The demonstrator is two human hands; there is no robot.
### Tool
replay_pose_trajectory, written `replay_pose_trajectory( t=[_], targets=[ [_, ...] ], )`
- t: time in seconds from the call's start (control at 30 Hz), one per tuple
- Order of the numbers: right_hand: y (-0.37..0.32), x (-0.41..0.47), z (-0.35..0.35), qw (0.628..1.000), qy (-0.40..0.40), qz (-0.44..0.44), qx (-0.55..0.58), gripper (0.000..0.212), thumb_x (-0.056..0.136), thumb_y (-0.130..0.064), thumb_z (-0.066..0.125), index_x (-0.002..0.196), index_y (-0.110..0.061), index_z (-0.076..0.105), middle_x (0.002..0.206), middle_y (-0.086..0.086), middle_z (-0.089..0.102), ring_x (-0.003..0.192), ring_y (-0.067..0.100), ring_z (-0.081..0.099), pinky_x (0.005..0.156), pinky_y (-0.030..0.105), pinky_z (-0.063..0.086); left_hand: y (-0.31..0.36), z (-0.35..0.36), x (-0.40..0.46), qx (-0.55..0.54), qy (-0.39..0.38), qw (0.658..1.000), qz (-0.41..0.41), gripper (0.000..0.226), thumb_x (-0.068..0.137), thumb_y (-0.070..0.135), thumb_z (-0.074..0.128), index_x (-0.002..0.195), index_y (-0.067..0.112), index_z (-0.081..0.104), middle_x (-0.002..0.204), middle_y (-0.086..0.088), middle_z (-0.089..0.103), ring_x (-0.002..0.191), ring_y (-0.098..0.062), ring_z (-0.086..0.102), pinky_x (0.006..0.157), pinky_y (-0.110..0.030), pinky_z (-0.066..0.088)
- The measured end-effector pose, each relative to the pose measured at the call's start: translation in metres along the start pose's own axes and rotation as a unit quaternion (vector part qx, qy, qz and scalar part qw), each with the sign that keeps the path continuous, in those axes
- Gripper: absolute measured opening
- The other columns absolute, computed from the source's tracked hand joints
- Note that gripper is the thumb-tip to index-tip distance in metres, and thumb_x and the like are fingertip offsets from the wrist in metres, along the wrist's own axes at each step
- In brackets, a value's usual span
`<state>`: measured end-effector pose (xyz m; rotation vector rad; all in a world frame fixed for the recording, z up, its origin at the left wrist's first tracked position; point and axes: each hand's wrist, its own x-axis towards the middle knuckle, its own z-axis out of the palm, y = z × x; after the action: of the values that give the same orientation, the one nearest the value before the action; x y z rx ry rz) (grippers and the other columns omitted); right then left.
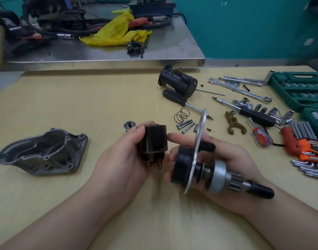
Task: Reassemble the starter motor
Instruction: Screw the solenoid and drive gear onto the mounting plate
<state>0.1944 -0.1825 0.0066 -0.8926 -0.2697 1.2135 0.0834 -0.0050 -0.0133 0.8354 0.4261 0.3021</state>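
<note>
Solenoid (155,141) sits gripped in the left hand (122,157), beside the drive assembly (205,170) cradled by the right hand's (225,159) curled fingers. Misaligned mating could jam; loose spring (181,117) and bolts (186,124) on the worktop (82,105) risk being forgotten.

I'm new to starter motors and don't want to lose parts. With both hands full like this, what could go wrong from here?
Both pieces are off the table: the left hand grips the black solenoid, and the right hand holds the pinion shaft assembly, so a slip could drop either. The spring, bolts and small screw lie loose just beyond the hands; a sleeve or part might knock them away.
</note>
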Motion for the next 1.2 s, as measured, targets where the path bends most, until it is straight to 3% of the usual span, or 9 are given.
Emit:
replay_pose_trajectory(
  t=[0.13, 0.27, 0.4, 0.57, 0.63, 0.7, 0.8, 0.97, 1.2],
  targets=[
    [-0.001, -0.002, 0.006, 1.000, 0.015, 0.012, -0.018, 0.057, 0.084, -0.041, 0.068, 0.128, -0.006, 0.074, 0.110, 0.021, 0.072, 0.094, 0.034, 0.074, 0.091, 0.055, 0.059, 0.001, -0.005, 0.001, 0.091, 0.001, 0.992, 0.086, 0.027, 0.090, 0.026, 0.068, 0.113, 0.025, 0.083, 0.109, -0.008, 0.080, 0.093, -0.027, 0.076, 0.092, -0.046, 0.057],
    [0.000, -0.003, 0.011, 0.999, -0.019, -0.004, -0.033, 0.054, 0.082, -0.034, 0.072, 0.129, -0.007, 0.073, 0.109, 0.023, 0.073, 0.090, 0.030, 0.076, 0.077, 0.041, 0.063, 0.005, -0.012, -0.006, 0.234, -0.009, 0.957, 0.169, 0.061, 0.073, 0.034, 0.093, 0.131, 0.030, 0.075, 0.128, -0.001, 0.079, 0.121, -0.020, 0.075, 0.096, -0.032, 0.059],
    [0.000, -0.004, 0.013, 0.999, -0.029, -0.006, -0.044, 0.056, 0.078, -0.032, 0.073, 0.128, -0.008, 0.074, 0.110, 0.026, 0.072, 0.092, 0.033, 0.075, 0.081, 0.042, 0.063, 0.009, -0.011, -0.012, 0.258, -0.054, 0.940, 0.215, 0.070, 0.065, 0.048, 0.101, 0.128, 0.030, 0.077, 0.123, -0.007, 0.081, 0.119, -0.025, 0.076, 0.097, -0.028, 0.059],
    [-0.001, -0.005, 0.016, 1.000, 0.010, 0.005, -0.025, 0.055, 0.076, -0.012, 0.075, 0.129, 0.001, 0.072, 0.112, 0.030, 0.072, 0.095, 0.036, 0.073, 0.089, 0.049, 0.059, 0.006, -0.003, -0.016, 0.273, -0.045, 0.940, 0.199, 0.058, 0.075, 0.051, 0.094, 0.124, 0.023, 0.078, 0.117, -0.007, 0.082, 0.108, -0.022, 0.078, 0.087, -0.027, 0.061],
    [-0.003, -0.003, 0.017, 0.998, 0.044, 0.019, -0.049, 0.072, 0.069, -0.023, 0.073, 0.134, 0.007, 0.066, 0.123, 0.039, 0.066, 0.105, 0.042, 0.066, 0.102, 0.056, 0.051, 0.006, 0.000, -0.018, 0.282, -0.049, 0.939, 0.188, 0.048, 0.091, 0.054, 0.080, 0.121, 0.016, 0.077, 0.110, -0.006, 0.084, 0.098, -0.024, 0.080, 0.082, -0.025, 0.062],
    [-0.004, -0.002, 0.019, 0.993, 0.057, 0.032, -0.096, 0.076, 0.069, -0.024, 0.073, 0.137, 0.009, 0.062, 0.133, 0.044, 0.059, 0.112, 0.044, 0.061, 0.113, 0.062, 0.044, 0.005, -0.001, -0.018, 0.284, -0.040, 0.941, 0.179, 0.048, 0.097, 0.059, 0.070, 0.116, 0.015, 0.078, 0.106, -0.009, 0.084, 0.092, -0.033, 0.080, 0.083, -0.036, 0.064],
    [-0.003, 0.000, 0.016, 0.992, 0.042, 0.034, -0.112, 0.060, 0.082, -0.019, 0.067, 0.135, 0.008, 0.064, 0.126, 0.039, 0.065, 0.106, 0.040, 0.066, 0.101, 0.051, 0.053, 0.005, -0.002, -0.017, 0.240, -0.007, 0.960, 0.144, 0.066, 0.089, 0.074, 0.071, 0.111, 0.012, 0.080, 0.100, -0.019, 0.083, 0.092, -0.048, 0.076, 0.088, -0.058, 0.063],
    [0.002, 0.000, 0.011, 0.998, 0.013, 0.020, -0.056, 0.059, 0.080, -0.032, 0.070, 0.129, 0.000, 0.072, 0.112, 0.030, 0.073, 0.097, 0.035, 0.074, 0.084, 0.041, 0.062, 0.008, 0.002, -0.012, 0.121, 0.013, 0.988, 0.096, 0.080, 0.064, 0.087, 0.082, 0.096, 0.014, 0.085, 0.092, -0.019, 0.078, 0.067, -0.025, 0.071, 0.066, -0.035, 0.062],
    [0.002, 0.001, 0.010, 0.997, 0.024, 0.003, -0.075, 0.051, 0.083, -0.029, 0.064, 0.126, -0.005, 0.075, 0.111, 0.030, 0.074, 0.102, 0.040, 0.073, 0.094, 0.050, 0.058, 0.007, -0.001, -0.011, 0.078, -0.037, 0.994, 0.064, 0.082, 0.070, 0.084, 0.080, 0.112, 0.013, 0.083, 0.098, -0.017, 0.078, 0.081, -0.027, 0.073, 0.078, -0.037, 0.062]
  ],
)
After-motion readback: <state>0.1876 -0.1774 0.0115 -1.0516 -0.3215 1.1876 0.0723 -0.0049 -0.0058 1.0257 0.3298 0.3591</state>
